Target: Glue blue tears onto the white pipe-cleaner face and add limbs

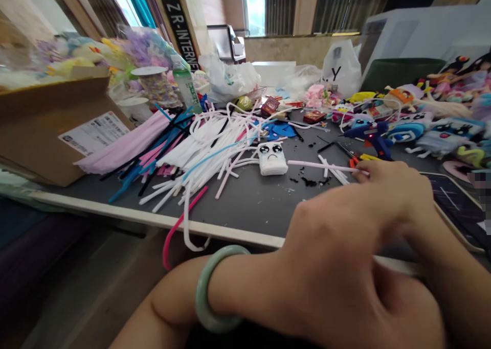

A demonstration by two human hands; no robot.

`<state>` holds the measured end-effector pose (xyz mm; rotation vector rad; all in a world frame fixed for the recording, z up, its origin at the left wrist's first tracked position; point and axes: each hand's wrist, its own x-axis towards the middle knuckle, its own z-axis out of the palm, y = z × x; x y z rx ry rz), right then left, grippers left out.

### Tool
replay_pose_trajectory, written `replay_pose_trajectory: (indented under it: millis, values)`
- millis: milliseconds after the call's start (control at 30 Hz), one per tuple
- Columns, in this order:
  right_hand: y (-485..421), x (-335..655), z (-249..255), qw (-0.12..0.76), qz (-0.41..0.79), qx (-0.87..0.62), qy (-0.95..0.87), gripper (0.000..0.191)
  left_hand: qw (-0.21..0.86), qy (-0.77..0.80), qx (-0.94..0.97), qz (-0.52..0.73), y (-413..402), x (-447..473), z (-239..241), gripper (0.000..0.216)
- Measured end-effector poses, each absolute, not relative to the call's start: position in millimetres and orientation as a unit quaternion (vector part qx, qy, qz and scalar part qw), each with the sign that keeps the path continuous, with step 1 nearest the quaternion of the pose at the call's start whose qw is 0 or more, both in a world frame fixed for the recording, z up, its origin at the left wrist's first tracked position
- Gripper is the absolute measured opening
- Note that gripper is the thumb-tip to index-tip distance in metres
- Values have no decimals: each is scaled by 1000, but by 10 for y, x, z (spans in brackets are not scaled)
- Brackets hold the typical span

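A pale pink pipe cleaner (322, 165) runs level above the table, its right end pinched in the fingertips of my right hand (399, 185). My left hand (330, 267), a green bangle (220, 287) at its wrist, crosses close in front with its back toward me. It is curled closed, and whatever its fingers hold is hidden. Left of the pipe cleaner's free end stands a small white fuzzy block (272, 166) with big eyes and a frowning mouth. Short white pipe cleaner pieces (334, 171) lie just beyond my right hand.
Loose pipe cleaners (207, 139) spread across the left of the table, beside a cardboard box (49, 124). A blue glue gun (370, 134) and orange-handled tool (353, 161) sit behind my right hand. A phone (456, 201) lies right; fuzzy figures (441, 134) crowd the back right.
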<state>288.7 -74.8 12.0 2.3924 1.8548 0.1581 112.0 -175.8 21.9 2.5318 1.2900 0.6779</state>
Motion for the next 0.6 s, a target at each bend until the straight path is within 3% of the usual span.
replay_pose_trajectory:
  millis: [133,233,367,600]
  values:
    - [-774,2884,117,48,55,777,625,44,124,425,813,378,-1381,1111,149,13]
    - [-754,2903,75,43,59,778,625,42,37,449,845,289,-1169,1108,77,19]
    - [-722,2924,35,43,63,782,619,39,46,505,854,115,-1108,1121,58,29]
    - [-748,2912,96,44,49,775,629,43,71,486,870,50,-1206,1135,358,26]
